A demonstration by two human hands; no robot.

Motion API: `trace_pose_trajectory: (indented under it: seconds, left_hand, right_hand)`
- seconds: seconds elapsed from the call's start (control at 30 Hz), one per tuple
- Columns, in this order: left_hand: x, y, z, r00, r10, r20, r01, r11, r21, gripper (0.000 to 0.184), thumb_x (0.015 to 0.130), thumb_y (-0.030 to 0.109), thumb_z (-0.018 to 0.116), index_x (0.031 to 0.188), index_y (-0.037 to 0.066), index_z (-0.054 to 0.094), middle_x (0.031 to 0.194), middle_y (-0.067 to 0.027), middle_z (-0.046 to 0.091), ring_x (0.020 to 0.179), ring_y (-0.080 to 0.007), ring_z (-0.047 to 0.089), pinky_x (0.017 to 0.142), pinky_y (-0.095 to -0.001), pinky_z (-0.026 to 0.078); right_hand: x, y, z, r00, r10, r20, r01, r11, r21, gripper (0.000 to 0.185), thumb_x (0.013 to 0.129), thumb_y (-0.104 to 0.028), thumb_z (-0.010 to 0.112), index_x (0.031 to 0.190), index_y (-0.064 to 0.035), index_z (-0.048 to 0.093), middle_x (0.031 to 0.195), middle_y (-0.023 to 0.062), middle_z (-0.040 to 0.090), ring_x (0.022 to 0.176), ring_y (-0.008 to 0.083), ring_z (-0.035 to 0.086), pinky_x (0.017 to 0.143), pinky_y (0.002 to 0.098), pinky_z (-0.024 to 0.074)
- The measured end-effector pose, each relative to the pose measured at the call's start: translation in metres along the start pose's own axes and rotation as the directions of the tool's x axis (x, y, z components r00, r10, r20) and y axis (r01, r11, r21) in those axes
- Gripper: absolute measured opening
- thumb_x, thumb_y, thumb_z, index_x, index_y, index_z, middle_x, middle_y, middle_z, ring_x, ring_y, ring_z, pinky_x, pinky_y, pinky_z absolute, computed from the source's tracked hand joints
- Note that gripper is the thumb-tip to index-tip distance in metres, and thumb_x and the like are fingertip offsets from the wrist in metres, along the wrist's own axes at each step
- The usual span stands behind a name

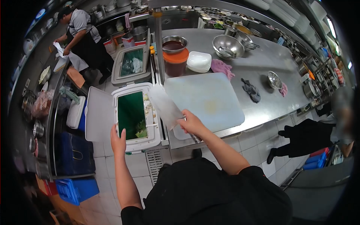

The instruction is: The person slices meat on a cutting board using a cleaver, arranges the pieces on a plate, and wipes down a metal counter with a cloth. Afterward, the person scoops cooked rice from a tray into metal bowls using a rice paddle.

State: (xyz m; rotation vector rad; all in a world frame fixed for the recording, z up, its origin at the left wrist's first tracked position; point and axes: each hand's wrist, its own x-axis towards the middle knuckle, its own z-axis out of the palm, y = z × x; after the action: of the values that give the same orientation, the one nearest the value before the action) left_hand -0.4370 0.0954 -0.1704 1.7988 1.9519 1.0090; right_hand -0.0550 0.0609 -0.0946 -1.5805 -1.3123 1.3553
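Observation:
My right hand [191,123] is closed around the handle of a cleaver [165,107]. The broad blade points up and left, over the gap between the cutting board [210,88] and an uncovered bin [153,138]. Green leafy scraps [141,129] lie inside the bin's green interior. Its pale lid [100,114] is swung out to the left. At the bin's near left corner is my left hand [118,141], fingers apart and holding nothing; whether it touches the lid or rim I cannot tell.
On the steel counter [258,71] are metal bowls [228,46], white dishes [199,61], an orange-lidded tub [176,56] and cloths [251,90]. One person [80,37] stands at the far left counter, another [311,137] at right. A second bin [116,77] stands beyond.

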Motion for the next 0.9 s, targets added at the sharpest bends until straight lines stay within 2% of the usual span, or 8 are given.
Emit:
trace_pose_trajectory:
  seconds: [0.23, 0.53, 0.7, 0.73, 0.77, 0.8, 0.83, 0.9]
  left_hand:
    - [-0.09, -0.097, 0.0, 0.966, -0.252, 0.051, 0.255, 0.963, -0.084, 0.057, 0.093, 0.028, 0.065, 0.139, -0.001, 0.048, 0.135, -0.0203, 0.055, 0.115, -0.0304, 0.059, 0.098, -0.0392, 0.046]
    - [-0.076, -0.051, -0.001, 0.905, -0.255, 0.339, 0.324, 0.932, -0.162, 0.05, 0.096, 0.026, 0.063, 0.136, -0.001, 0.051, 0.128, -0.0178, 0.061, 0.11, -0.024, 0.061, 0.095, -0.0345, 0.048]
    - [-0.007, 0.059, -0.021, 0.864, 0.047, 0.5, 0.349, 0.66, -0.665, 0.046, 0.096, 0.028, 0.062, 0.132, -0.001, 0.054, 0.12, -0.0127, 0.064, 0.106, -0.0223, 0.062, 0.089, -0.0338, 0.05]
    - [-0.006, 0.055, -0.013, 0.86, 0.045, 0.509, 0.355, 0.662, -0.66, 0.046, 0.096, 0.028, 0.062, 0.132, -0.001, 0.054, 0.12, -0.0127, 0.064, 0.106, -0.0223, 0.062, 0.089, -0.0338, 0.05]
    - [0.0, 0.04, 0.004, 0.857, -0.084, 0.509, 0.117, 0.993, -0.033, 0.047, 0.096, 0.029, 0.063, 0.131, 0.0, 0.054, 0.119, -0.0128, 0.064, 0.106, -0.0224, 0.062, 0.09, -0.0345, 0.05]
    - [0.014, 0.02, 0.028, 0.889, -0.167, 0.427, -0.156, 0.765, 0.624, 0.047, 0.095, 0.03, 0.063, 0.131, 0.0, 0.055, 0.118, -0.0129, 0.064, 0.107, -0.0226, 0.062, 0.09, -0.0353, 0.05]
    - [0.02, -0.053, 0.058, 0.897, 0.266, 0.353, -0.389, 0.854, 0.346, 0.047, 0.092, 0.031, 0.067, 0.129, 0.003, 0.058, 0.119, -0.0169, 0.065, 0.106, -0.0241, 0.063, 0.092, -0.0365, 0.049]
    - [0.013, -0.042, 0.072, 0.932, 0.059, 0.358, -0.105, 0.988, 0.109, 0.047, 0.092, 0.03, 0.067, 0.129, 0.003, 0.058, 0.118, -0.0169, 0.065, 0.104, -0.0239, 0.063, 0.091, -0.0357, 0.049]
  right_hand:
    - [-0.012, 0.02, -0.075, 0.923, -0.31, -0.23, 0.044, 0.675, -0.736, 0.052, 0.084, -0.011, 0.06, 0.135, -0.0186, 0.056, 0.1, 0.0148, 0.061, 0.093, 0.0327, 0.061, 0.081, 0.0424, 0.0483]
    - [-0.044, 0.065, -0.078, 0.763, -0.543, -0.352, 0.183, 0.703, -0.688, 0.031, 0.085, -0.017, 0.067, 0.116, -0.0127, 0.067, 0.105, 0.0126, 0.061, 0.095, 0.0331, 0.061, 0.081, 0.0428, 0.0483]
    - [-0.084, 0.059, -0.102, 0.706, -0.451, -0.547, 0.131, 0.842, -0.524, 0.032, 0.086, -0.014, 0.067, 0.118, -0.01, 0.066, 0.107, 0.0111, 0.063, 0.093, 0.0267, 0.063, 0.079, 0.0367, 0.0502]
    - [-0.093, 0.063, -0.106, 0.708, -0.375, -0.599, 0.08, 0.885, -0.459, 0.034, 0.087, -0.013, 0.067, 0.12, -0.0093, 0.065, 0.108, 0.0096, 0.063, 0.092, 0.0226, 0.063, 0.078, 0.0331, 0.0504]
    - [-0.1, 0.069, -0.11, 0.711, -0.367, -0.6, 0.077, 0.888, -0.453, 0.034, 0.087, -0.013, 0.067, 0.12, -0.0093, 0.065, 0.108, 0.0096, 0.063, 0.092, 0.0226, 0.063, 0.078, 0.0331, 0.0504]
    - [-0.104, 0.075, -0.116, 0.7, -0.323, -0.637, 0.035, 0.906, -0.422, 0.035, 0.087, -0.013, 0.067, 0.122, -0.0096, 0.064, 0.109, 0.009, 0.063, 0.093, 0.0212, 0.063, 0.077, 0.0324, 0.0509]
    - [-0.107, 0.079, -0.128, 0.68, -0.282, -0.677, -0.007, 0.921, -0.391, 0.036, 0.087, -0.013, 0.067, 0.123, -0.0098, 0.064, 0.11, 0.0085, 0.063, 0.093, 0.0197, 0.063, 0.076, 0.0316, 0.0513]
    - [-0.116, 0.092, -0.162, 0.629, -0.293, -0.72, -0.019, 0.92, -0.392, 0.038, 0.086, -0.014, 0.068, 0.124, -0.0109, 0.063, 0.109, 0.0097, 0.062, 0.091, 0.0219, 0.062, 0.078, 0.0336, 0.0512]
